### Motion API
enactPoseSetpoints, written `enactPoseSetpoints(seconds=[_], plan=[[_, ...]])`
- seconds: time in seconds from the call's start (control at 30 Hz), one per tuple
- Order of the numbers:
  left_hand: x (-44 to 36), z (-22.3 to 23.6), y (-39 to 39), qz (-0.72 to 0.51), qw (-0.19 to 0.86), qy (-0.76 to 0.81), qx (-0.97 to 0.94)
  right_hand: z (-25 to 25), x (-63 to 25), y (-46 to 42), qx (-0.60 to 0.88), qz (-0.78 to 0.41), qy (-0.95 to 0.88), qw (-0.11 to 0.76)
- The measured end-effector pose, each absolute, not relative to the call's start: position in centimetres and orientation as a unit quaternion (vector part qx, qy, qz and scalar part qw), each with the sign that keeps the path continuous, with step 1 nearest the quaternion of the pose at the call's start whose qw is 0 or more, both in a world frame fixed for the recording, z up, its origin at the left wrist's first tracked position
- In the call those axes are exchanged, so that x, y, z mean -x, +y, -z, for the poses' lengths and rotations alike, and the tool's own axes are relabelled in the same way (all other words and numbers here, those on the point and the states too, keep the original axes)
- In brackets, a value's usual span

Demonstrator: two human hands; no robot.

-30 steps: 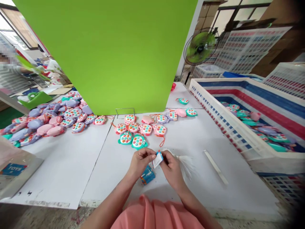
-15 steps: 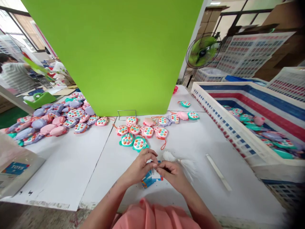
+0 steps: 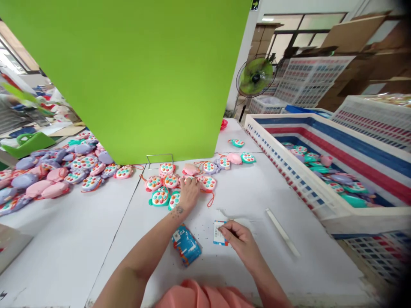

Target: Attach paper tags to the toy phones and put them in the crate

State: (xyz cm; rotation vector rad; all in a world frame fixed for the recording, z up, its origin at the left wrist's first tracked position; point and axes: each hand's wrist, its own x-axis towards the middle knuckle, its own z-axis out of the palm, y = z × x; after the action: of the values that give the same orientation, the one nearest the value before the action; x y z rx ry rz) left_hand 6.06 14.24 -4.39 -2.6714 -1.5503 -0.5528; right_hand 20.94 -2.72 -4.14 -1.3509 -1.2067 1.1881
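Observation:
My left hand [image 3: 189,191] reaches forward into a loose group of animal-shaped toys with round coloured buttons. Its fingers curl over a pink-edged toy [image 3: 192,170], which the hand mostly covers. Beside the wrist lies a green toy [image 3: 174,199], and a second pink one [image 3: 208,183] with an orange cord sits just right of the fingers. My right hand [image 3: 238,239] pinches a small printed card [image 3: 219,234], white with a blue and red border, low over the table. Between the forearms rests a stack of blue cards [image 3: 186,246]. White thin strands [image 3: 245,221] lie partly hidden behind my right hand.
A large green panel [image 3: 144,85] stands at the table's back. Many toys [image 3: 58,171] are heaped at left. On the right are a white strip [image 3: 282,233] and a lined plastic crate [image 3: 289,188] holding more toys. A fan [image 3: 256,77] stands behind.
My hands have parted. The left moved forward onto the toys, while the right keeps the white card, now held apart from the blue stack. The view has shifted to the right.

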Motion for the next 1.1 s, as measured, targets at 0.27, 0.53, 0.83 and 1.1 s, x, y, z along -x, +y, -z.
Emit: enactPoseSetpoints(seconds=[0.27,0.53,0.83,1.1], plan=[[-6.5,5.0,15.6,0.217,-0.099,-0.496,0.835,3.8,-22.0,-2.7,0.561,-0.462,-0.485,0.486],[-4.8,3.1,12.8,0.255,-0.326,-0.454,0.789,2.4,-21.5,-1.9,0.561,-0.459,-0.49,0.484],[-4.0,1.3,8.1,0.313,-0.579,-0.409,0.632,1.8,-20.0,-0.9,0.575,-0.458,-0.492,0.466],[-4.5,-0.5,6.0,0.289,-0.642,-0.371,0.605,1.4,-20.2,-1.3,0.606,-0.426,-0.508,0.44]])
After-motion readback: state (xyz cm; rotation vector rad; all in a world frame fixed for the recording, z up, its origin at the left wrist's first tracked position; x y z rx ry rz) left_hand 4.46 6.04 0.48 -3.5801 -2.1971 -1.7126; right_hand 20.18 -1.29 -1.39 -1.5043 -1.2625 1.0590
